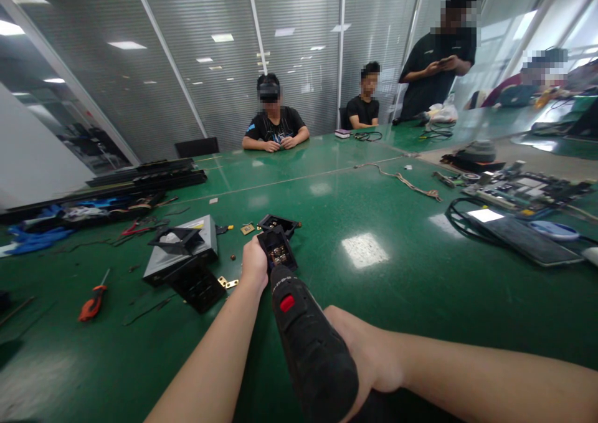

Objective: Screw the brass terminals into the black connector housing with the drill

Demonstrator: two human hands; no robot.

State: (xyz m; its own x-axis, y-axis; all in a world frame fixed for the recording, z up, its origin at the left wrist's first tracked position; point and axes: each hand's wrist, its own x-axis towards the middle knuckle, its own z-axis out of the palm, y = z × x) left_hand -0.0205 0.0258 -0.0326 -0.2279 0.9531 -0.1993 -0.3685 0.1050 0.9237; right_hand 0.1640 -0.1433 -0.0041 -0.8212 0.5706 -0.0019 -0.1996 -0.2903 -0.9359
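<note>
While the glossy green table (397, 273) spreads wide under me, throwing back square patches of ceiling light, my right hand (362, 354) is wrapped tight around the handle of a black power driver (306, 342), a stubby matte barrel of textured plastic with 1 red button on top. Its nose points into a small black box-shaped part (278, 250) with copper-coloured metal pieces showing inside its open face. My left hand (255, 264) clamps that part from its left side, just above the tabletop near the middle of the table. Just behind it lies a second black open tray (279, 224), angular and shallow. To my left rests a flat grey metal case (180, 255) with a black square funnel-like frame on it. Farther left lies an orange-handled screwdriver (93, 301). Small brass bits (228, 282) sit beside my left wrist.
</note>
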